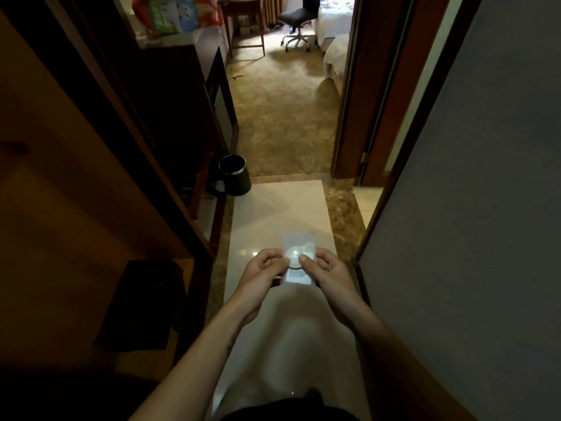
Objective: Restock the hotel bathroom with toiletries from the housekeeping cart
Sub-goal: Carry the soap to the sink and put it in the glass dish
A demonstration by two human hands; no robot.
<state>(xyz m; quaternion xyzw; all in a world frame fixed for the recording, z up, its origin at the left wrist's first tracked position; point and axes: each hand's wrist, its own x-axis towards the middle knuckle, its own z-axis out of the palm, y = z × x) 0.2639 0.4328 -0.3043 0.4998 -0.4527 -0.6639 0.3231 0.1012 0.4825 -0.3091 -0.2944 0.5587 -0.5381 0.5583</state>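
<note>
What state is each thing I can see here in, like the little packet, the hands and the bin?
clear packet, held in the air between both hands; opened or sealed, cannot tell.
left hand, pinches the packet's left edge.
right hand, pinches its right edge, thumb on top.
waste bin, upright, lidless.
office chair, upright, unoccupied.

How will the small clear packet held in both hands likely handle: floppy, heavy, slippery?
Probably light: fingertips of the left hand and right hand alone pinch the packet. Its glossy clear film may be slippery and floppy around the round insert.
</note>
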